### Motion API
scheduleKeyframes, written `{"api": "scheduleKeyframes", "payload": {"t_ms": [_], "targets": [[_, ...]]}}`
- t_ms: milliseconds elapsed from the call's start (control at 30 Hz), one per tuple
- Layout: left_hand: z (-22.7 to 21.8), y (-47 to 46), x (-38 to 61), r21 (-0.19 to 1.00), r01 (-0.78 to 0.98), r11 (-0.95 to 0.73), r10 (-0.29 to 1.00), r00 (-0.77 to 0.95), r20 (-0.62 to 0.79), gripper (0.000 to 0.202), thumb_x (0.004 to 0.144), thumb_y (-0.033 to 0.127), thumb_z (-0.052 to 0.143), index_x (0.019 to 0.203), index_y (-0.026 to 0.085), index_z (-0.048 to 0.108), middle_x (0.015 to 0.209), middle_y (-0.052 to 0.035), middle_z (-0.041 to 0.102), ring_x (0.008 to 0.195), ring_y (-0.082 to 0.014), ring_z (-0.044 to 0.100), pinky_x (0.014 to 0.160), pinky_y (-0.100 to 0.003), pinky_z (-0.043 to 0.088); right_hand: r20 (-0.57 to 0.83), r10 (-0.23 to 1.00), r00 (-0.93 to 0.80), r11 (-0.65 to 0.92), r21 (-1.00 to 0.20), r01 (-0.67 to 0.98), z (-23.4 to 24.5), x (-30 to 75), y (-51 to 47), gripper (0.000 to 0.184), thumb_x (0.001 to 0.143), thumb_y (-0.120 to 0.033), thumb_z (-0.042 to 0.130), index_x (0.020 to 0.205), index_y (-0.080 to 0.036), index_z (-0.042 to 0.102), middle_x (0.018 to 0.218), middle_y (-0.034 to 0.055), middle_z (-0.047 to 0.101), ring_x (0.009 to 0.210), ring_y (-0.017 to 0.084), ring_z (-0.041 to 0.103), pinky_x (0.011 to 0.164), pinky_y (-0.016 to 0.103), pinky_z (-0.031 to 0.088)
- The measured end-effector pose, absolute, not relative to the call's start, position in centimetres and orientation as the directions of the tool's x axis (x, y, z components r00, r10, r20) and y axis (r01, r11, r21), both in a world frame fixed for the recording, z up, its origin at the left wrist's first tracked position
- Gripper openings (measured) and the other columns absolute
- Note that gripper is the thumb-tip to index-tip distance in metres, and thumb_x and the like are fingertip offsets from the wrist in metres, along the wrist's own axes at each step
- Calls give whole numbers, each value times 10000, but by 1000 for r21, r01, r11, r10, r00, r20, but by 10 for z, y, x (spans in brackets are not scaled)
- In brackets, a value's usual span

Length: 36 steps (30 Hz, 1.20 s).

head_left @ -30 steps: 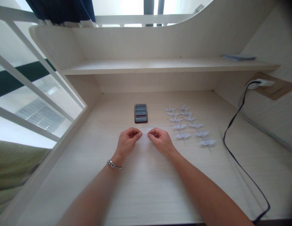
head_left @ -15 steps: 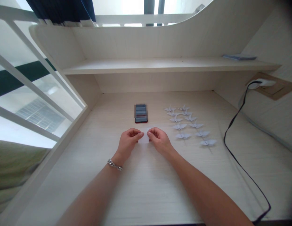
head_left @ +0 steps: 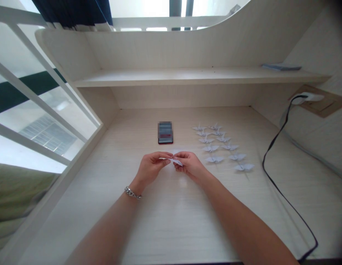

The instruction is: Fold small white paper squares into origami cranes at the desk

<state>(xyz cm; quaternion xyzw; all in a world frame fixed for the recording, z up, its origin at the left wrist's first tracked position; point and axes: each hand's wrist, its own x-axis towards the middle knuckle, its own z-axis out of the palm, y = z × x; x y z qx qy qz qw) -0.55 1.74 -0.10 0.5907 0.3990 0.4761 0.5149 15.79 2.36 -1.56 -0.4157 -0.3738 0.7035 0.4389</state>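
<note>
Left hand (head_left: 153, 167): pinching the white paper (head_left: 177, 161), now tilted between both hands over the desk (head_left: 171, 228); 0.5 s ago flatter. Likely being turned mid-fold. Right hand (head_left: 191, 165): gripping its other end. Paper cranes (head_left: 211, 148), right: unmoved.

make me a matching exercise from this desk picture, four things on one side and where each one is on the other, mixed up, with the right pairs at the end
Things:
1. small folded white paper
2. silver chain bracelet
3. white bird-shaped folded papers
4. thin black cable

Places:
a. plugged in at the brown wall plate
b. in two rows on the pale wooden desk
c. held by the left hand and right hand
d. around the left wrist

Pairs: 1-c, 2-d, 3-b, 4-a
</note>
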Motion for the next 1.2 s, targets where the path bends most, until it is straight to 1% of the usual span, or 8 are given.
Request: {"api": "scheduleKeyframes", "payload": {"t_ms": [100,233,367,533,767,933,1067,1200], "targets": [[-3,18,-7,995,38,-87,981,180,79,163,680,275,683,782,148,680,782,-62,696,715,-164,625,669,-269,485,-245,947,-206,-296,-916,-270,-14,158,24,261,594,-360,706,729,-152,623,672,21,585,591,123,539,512,240,451],[-3,20,-9,991,114,-64,988,150,46,201,663,318,691,753,139,682,734,-58,692,655,-151,607,601,-245,463,-31,993,-112,-50,-984,-171,-16,160,25,306,717,-460,589,782,-162,623,737,38,609,659,136,557,555,238,453],[-4,22,-9,983,167,-76,986,156,49,213,667,331,681,755,137,685,717,-57,683,634,-139,588,582,-233,446,130,984,-120,132,-991,10,-19,161,24,207,703,-365,632,736,-160,620,656,10,597,588,116,512,545,235,412],[-5,22,-9,972,188,-138,982,156,109,207,724,339,620,757,140,667,688,-41,649,625,-130,563,586,-226,432,179,980,-82,190,-970,153,-18,160,21,180,758,-334,567,762,-163,624,676,17,608,603,125,523,552,240,413],[-2,16,-6,890,388,-241,957,249,151,161,756,308,566,745,173,652,701,-32,642,640,-140,554,579,-225,414,245,950,-193,303,-875,378,-13,158,14,118,746,-238,533,725,-176,632,695,17,633,610,126,550,581,239,425],[-4,24,-15,935,311,-171,981,137,134,165,728,321,598,716,160,632,643,-10,598,569,-115,502,531,-213,382,150,977,-152,194,-921,339,-19,166,22,118,728,-241,526,690,-170,612,648,0,609,596,122,532,564,234,416],[-5,29,-18,974,198,-108,994,51,100,193,705,334,628,713,141,644,594,-3,581,543,-109,489,526,-215,380,45,995,-89,57,-989,135,-23,166,28,178,728,-324,554,737,-152,601,646,4,596,594,125,541,553,237,438],[-5,25,-10,971,168,-172,985,42,168,186,708,330,639,744,148,660,683,-28,633,624,-124,539,588,-228,419,145,985,-92,152,-985,80,-17,160,23,235,700,-353,629,846,-169,641,763,33,636,695,147,574,592,245,449]]}}
